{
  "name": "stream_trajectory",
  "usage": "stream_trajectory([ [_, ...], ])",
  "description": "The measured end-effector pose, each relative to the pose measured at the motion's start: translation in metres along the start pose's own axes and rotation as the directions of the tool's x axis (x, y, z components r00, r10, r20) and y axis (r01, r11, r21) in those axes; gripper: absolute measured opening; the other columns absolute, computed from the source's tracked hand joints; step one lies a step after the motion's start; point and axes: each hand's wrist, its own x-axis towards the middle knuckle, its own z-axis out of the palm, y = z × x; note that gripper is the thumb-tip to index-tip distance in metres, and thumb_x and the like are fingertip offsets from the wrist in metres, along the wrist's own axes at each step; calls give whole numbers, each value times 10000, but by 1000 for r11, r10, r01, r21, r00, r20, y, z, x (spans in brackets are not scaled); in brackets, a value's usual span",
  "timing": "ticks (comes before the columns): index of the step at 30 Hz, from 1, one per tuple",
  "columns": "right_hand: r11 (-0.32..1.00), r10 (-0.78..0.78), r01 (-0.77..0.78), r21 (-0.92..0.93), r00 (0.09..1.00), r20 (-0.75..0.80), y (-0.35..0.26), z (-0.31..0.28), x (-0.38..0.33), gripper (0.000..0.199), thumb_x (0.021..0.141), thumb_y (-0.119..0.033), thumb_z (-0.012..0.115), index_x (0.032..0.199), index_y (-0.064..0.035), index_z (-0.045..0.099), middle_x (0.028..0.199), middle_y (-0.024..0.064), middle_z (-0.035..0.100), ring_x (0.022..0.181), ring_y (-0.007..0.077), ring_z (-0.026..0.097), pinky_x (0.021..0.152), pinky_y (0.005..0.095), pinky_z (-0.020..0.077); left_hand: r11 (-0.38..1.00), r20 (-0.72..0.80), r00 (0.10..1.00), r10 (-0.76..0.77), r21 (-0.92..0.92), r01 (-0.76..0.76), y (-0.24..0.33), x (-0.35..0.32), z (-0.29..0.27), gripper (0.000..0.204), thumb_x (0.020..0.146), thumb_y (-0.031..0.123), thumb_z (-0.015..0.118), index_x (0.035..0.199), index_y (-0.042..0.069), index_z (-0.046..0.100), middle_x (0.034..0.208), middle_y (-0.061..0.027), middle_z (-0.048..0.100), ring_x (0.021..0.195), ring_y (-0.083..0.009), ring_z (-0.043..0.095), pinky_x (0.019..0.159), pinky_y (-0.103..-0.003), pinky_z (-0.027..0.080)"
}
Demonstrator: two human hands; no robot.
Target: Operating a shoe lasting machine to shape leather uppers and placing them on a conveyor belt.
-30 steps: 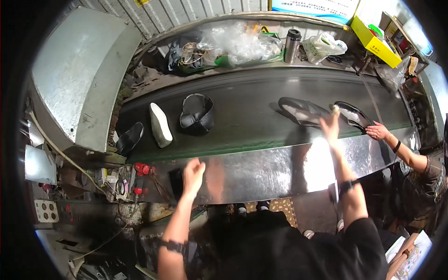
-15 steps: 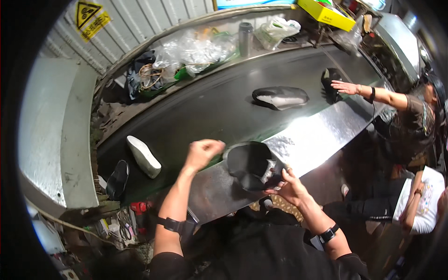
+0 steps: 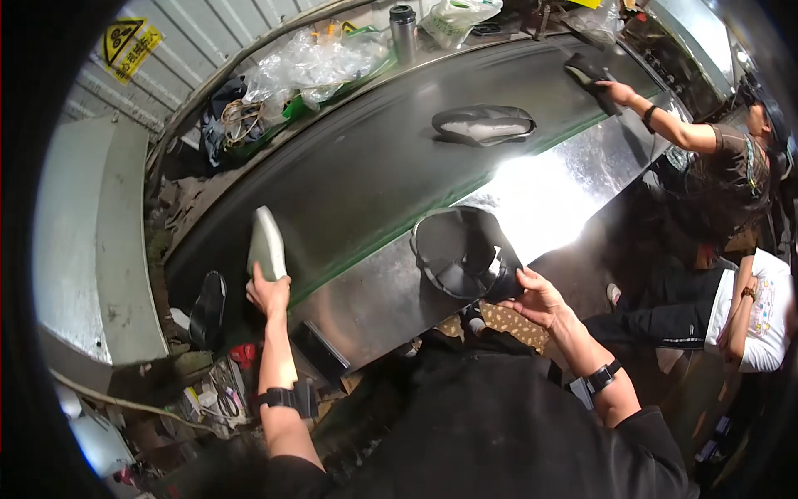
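Head view: left hand [image 3: 268,293] grips white sole [image 3: 267,243] at belt edge; right hand [image 3: 539,295] clamps black upper [image 3: 461,254].

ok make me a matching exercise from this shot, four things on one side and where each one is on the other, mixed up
Things:
1. pale shoe sole
2. black shoe upper
3. metal flask
4. yellow warning sign

Places:
A. standing on the far ledge behind the belt
B. held in the right hand over the shiny metal edge
C. on the corrugated wall at upper left
D. on the dark belt, gripped by the left hand

Pairs: 1-D, 2-B, 3-A, 4-C
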Motion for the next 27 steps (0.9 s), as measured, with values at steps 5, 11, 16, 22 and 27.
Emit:
stream_trajectory([
  [5,979,13,2,202,997,-76,-14,-26,11,471,1005,-313,589,1380,-43,501,1358,169,578,1220,366,585,1024,561,497,743,-32,743,669,-10,-670,97,-119,-56,522,622,48,691,1140,108,689,1359,-206,478,1245,-405,449,1081,-481,404],
  [11,968,-16,52,245,989,-148,-33,-10,23,405,1019,-326,558,1324,-61,546,1203,143,634,1070,310,641,970,515,527,236,-91,235,968,-5,-972,147,-257,12,257,754,154,733,1002,199,687,1255,-88,536,1205,-305,473,996,-460,379],
  [16,977,-50,81,199,987,-156,-54,-45,19,334,1013,-293,548,1231,-48,613,946,82,658,850,208,623,798,366,541,341,-9,405,914,-522,-782,193,-288,25,328,756,232,810,1031,114,675,1185,-93,577,1114,-297,548,957,-441,432],
  [22,992,-92,98,77,993,-76,-57,10,-16,274,992,-315,556,987,-55,645,538,-25,308,522,114,275,536,279,244,389,591,766,255,-788,478,231,-206,-6,471,872,166,784,1228,-70,588,999,-105,702,870,-136,646,755,-282,518],
  [27,981,-58,69,181,996,-62,-52,21,-29,373,1003,-366,530,1103,-24,641,551,-1,407,547,142,389,563,281,321,149,639,531,556,-705,693,204,-188,-4,148,991,92,600,1081,-2,669,1004,-84,717,859,-141,685,804,-307,567],
])
